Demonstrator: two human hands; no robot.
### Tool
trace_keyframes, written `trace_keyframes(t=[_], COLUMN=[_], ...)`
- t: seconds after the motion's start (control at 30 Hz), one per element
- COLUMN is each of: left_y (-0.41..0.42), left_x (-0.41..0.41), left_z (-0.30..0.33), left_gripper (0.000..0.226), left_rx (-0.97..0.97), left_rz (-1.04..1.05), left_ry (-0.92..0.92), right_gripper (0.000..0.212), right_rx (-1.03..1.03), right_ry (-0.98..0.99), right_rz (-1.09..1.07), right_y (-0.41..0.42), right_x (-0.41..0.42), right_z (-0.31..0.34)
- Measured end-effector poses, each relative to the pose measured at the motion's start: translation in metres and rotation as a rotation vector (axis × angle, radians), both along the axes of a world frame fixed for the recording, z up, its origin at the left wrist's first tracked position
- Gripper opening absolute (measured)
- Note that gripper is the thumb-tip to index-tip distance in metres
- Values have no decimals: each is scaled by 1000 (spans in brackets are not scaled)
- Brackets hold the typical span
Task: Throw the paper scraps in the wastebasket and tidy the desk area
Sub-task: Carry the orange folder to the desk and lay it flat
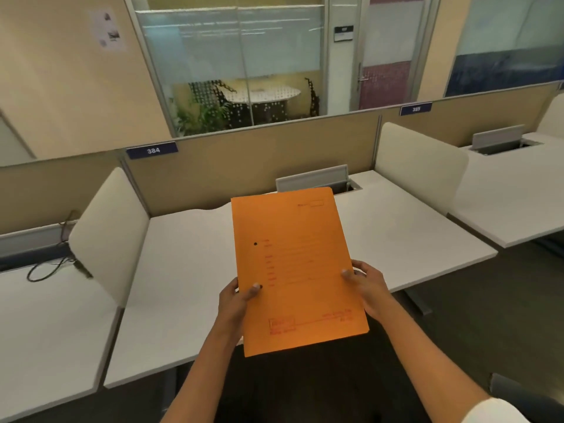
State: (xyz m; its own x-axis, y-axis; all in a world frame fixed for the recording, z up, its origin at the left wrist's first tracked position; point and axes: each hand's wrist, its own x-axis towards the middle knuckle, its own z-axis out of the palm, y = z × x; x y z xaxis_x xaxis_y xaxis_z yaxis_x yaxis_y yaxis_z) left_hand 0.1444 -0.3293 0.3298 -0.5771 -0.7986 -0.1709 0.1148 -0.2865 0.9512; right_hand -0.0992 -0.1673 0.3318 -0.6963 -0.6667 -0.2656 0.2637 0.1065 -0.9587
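An orange paper folder (294,264) with red printed text is held above the front of a white desk (189,270). My left hand (236,300) grips its left edge, thumb on top near a punched hole. My right hand (364,283) grips its right edge, thumb on the cover. The folder tilts up toward me and hides part of the desk behind it. No paper scraps or wastebasket show in view.
White side dividers (113,236) (421,166) flank the desk, and a tan partition (244,166) labelled 384 stands behind. A grey cable flap (311,178) stands up at the desk's back. A black cable (48,267) lies on the left desk. Dark floor (488,315) lies to the right.
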Motion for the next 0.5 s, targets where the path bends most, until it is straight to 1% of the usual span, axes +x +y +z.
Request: trace_keyframes(t=[0.07,0.17,0.23,0.5], left_y=[-9,-35,-51,-113], left_x=[4,13,16,21], left_z=[4,5,5,6], left_gripper=[63,45,36,34], left_rx=[-3,3,5,-6], left_rz=[8,17,19,3], left_ry=[3,11,4,-61], right_gripper=[45,39,38,39], right_rx=[2,9,11,11], right_ry=[10,28,42,56], right_rz=[9,10,11,-21], right_y=[-13,-44,-60,-111], right_x=[2,7,11,26], right_z=[1,1,0,-9])
